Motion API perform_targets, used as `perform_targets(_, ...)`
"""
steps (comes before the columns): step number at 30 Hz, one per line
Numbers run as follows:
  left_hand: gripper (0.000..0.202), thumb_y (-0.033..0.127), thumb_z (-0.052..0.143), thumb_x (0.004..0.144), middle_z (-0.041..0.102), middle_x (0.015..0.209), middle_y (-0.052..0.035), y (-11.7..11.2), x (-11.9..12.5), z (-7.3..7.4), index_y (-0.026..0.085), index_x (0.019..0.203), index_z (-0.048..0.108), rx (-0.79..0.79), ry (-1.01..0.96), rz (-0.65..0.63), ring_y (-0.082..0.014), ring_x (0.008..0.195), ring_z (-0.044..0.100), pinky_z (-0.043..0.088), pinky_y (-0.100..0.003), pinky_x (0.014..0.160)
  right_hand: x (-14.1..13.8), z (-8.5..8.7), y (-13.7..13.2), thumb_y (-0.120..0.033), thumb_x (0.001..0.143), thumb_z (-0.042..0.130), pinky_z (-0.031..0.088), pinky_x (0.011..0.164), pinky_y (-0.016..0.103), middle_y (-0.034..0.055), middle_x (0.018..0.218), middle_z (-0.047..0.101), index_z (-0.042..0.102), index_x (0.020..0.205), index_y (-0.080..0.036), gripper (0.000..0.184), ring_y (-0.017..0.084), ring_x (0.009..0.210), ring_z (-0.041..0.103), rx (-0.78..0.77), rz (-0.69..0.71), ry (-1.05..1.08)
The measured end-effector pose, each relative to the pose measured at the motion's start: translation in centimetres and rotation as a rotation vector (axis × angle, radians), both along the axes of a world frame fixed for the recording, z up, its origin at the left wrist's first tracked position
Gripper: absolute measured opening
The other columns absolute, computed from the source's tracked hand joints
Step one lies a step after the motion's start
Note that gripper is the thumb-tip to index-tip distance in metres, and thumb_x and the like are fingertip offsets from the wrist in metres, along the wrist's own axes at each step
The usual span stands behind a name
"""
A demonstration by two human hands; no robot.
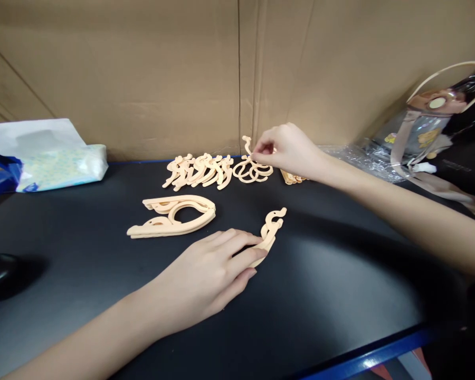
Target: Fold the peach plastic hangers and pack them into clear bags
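Note:
My left hand [221,266] rests low over the black table, its fingers closed on peach plastic hanger pieces [269,235] that lie crossed. At the back, my right hand [288,150] pinches a curved hanger hook [246,143], lifted above a small pile of similar hooks [253,171]. Left of that pile lies a row of curved hanger arms [200,171]. Folded hangers [174,216] lie stacked beyond my left hand. More peach pieces [293,178] show partly beneath my right wrist.
A tissue pack [63,163] sits at the back left, and a black mouse [0,274] at the left edge. Clear plastic wrap [364,161] and a water bottle with a strap [415,129] stand at the right. Cardboard [162,79] rises behind the table.

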State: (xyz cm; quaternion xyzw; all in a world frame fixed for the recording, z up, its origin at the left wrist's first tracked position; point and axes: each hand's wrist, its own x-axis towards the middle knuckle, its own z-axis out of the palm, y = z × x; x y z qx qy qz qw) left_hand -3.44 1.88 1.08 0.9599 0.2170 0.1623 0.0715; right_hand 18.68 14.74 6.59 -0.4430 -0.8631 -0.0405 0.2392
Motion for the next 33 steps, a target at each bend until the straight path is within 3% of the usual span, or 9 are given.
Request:
perform_targets(4, 0.028, 0.014, 0.047, 0.098, 0.066, 0.12, -0.0076, -0.1, 0.0, 0.1, 0.018, 0.122, 0.061, 0.016, -0.002, 0.008, -0.0208, 0.107, 0.062, 0.05, -0.033, 0.09, 2.3, 0.1, -4.9, -0.023, 0.085, 0.058, 0.039, 0.069, 0.033, 0.001, 0.064, 0.066, 0.07, 0.071, -0.019, 0.018, 0.016, 0.063, 0.057, 0.016, 0.114, -0.062)
perform_targets(6, 0.027, 0.014, 0.047, 0.098, 0.067, 0.118, -0.0071, -0.2, 0.0, 0.0, 0.018, 0.121, 0.062, 0.026, -0.01, 0.01, -0.0204, 0.105, 0.063, 0.05, -0.032, 0.088, 3.1, -0.4, -7.5, -0.021, 0.087, 0.058, 0.039, 0.079, 0.036, 0.0006, 0.067, 0.067, 0.068, 0.072, -0.021, 0.019, 0.017, 0.068, 0.058, 0.031, 0.145, -0.12)
perform_targets(9, 0.028, 0.012, 0.048, 0.098, 0.068, 0.118, -0.006, -0.1, 0.0, -0.1, 0.018, 0.122, 0.061, 0.029, -0.024, -0.001, -0.0193, 0.104, 0.062, 0.049, -0.031, 0.087, 3.9, -1.6, -10.7, -0.022, 0.09, 0.058, 0.041, 0.08, 0.036, 0.0001, 0.066, 0.065, 0.068, 0.074, -0.023, 0.019, 0.017, 0.068, 0.057, 0.05, 0.208, -0.156)
perform_targets(15, 0.027, 0.012, 0.045, 0.1, 0.068, 0.114, -0.0042, 0.1, -0.1, -0.3, 0.019, 0.123, 0.06, 0.001, -0.067, -0.008, -0.0166, 0.099, 0.061, 0.047, -0.029, 0.086, 4.0, -3.8, -13.1, -0.019, 0.094, 0.054, 0.043, 0.086, 0.036, 0.0017, 0.074, 0.068, 0.069, 0.075, -0.02, 0.024, 0.017, 0.071, 0.057, 0.153, 0.304, -0.269)
perform_targets(20, 0.031, 0.01, 0.047, 0.099, 0.068, 0.112, -0.0037, 0.2, -0.2, -0.3, 0.02, 0.127, 0.057, 0.015, -0.049, -0.002, -0.0165, 0.096, 0.06, 0.045, -0.03, 0.084, 3.6, -4.3, -13.3, -0.019, 0.095, 0.052, 0.043, 0.085, 0.035, 0.001, 0.072, 0.067, 0.07, 0.076, -0.02, 0.027, 0.017, 0.072, 0.057, 0.22, 0.34, -0.307)
perform_targets(25, 0.03, 0.009, 0.047, 0.099, 0.068, 0.111, -0.0036, 0.3, -0.2, -0.3, 0.019, 0.125, 0.057, 0.023, -0.05, 0.001, -0.0169, 0.096, 0.06, 0.045, -0.03, 0.085, 4.3, -3.1, -11.9, -0.029, 0.099, 0.049, 0.041, 0.085, 0.037, 0.0027, 0.073, 0.069, 0.071, 0.08, -0.02, 0.031, 0.018, 0.072, 0.059, 0.253, 0.325, -0.321)
perform_targets(30, 0.029, 0.009, 0.046, 0.099, 0.067, 0.11, -0.0032, 0.3, -0.2, -0.3, 0.019, 0.124, 0.058, 0.018, -0.061, -0.011, -0.0166, 0.096, 0.058, 0.044, -0.029, 0.085, 6.6, -1.3, -6.6, -0.034, 0.098, 0.049, 0.04, 0.083, 0.041, 0.0111, 0.091, 0.075, 0.07, 0.097, -0.017, 0.028, 0.026, 0.088, 0.065, 0.195, -0.02, -0.342)
perform_targets(33, 0.028, 0.011, 0.046, 0.1, 0.067, 0.11, -0.0029, 0.4, -0.3, -0.4, 0.019, 0.123, 0.058, 0.009, -0.068, -0.016, -0.0165, 0.096, 0.058, 0.044, -0.029, 0.085, 7.8, -0.8, -2.8, -0.036, 0.095, 0.05, 0.04, 0.083, 0.04, 0.0105, 0.092, 0.074, 0.067, 0.11, -0.015, 0.031, 0.027, 0.089, 0.066, 0.118, -0.241, -0.318)
